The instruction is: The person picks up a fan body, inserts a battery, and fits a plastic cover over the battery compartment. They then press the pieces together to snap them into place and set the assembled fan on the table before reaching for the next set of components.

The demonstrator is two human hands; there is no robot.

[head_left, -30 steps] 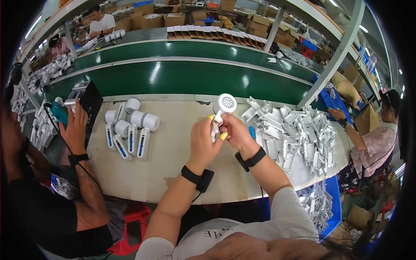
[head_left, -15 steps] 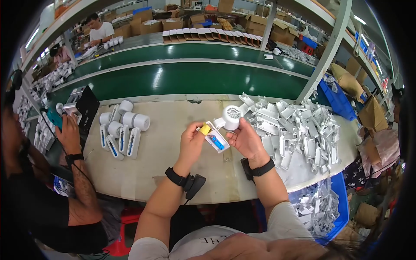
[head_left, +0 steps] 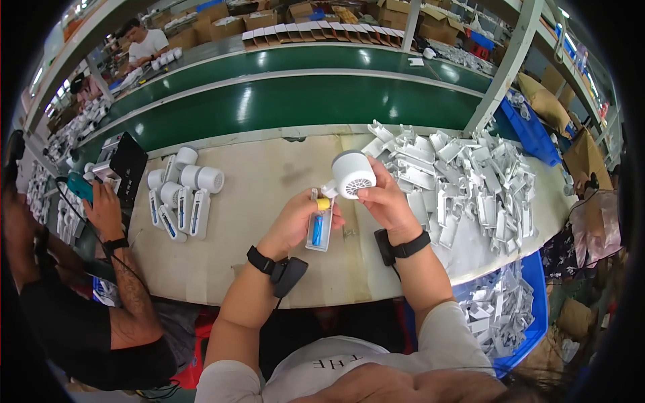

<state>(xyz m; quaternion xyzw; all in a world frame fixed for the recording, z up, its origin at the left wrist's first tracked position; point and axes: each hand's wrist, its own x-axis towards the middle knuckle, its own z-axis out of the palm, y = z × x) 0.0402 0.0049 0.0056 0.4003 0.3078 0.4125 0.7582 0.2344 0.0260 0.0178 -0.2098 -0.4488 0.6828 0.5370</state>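
Note:
Between my hands is a white device with a drum-shaped head [head_left: 349, 168] and a slotted grille on its end. A small white neck links the head to an open tray-like handle shell [head_left: 318, 246]. Inside the shell lie a blue cylinder [head_left: 317, 228], probably a battery, and a yellow piece [head_left: 323, 203] near the neck. My left hand [head_left: 293, 220] is closed around the shell, its thumb by the yellow piece. My right hand [head_left: 388, 200] grips the head from the right side. The grille tilts down toward me.
Left on the table stand several similar white devices [head_left: 183, 191]. A heap of white shells [head_left: 457, 181] covers the right side. Below it sits a blue bin [head_left: 537, 302] of parts. A co-worker's hand [head_left: 104, 211] holds a teal tool [head_left: 80, 188] beside a black box [head_left: 127, 168].
The head has turned so its grille points downward, and my right hand now wraps its side. The handle shell has swung nearly upright and moved slightly left.

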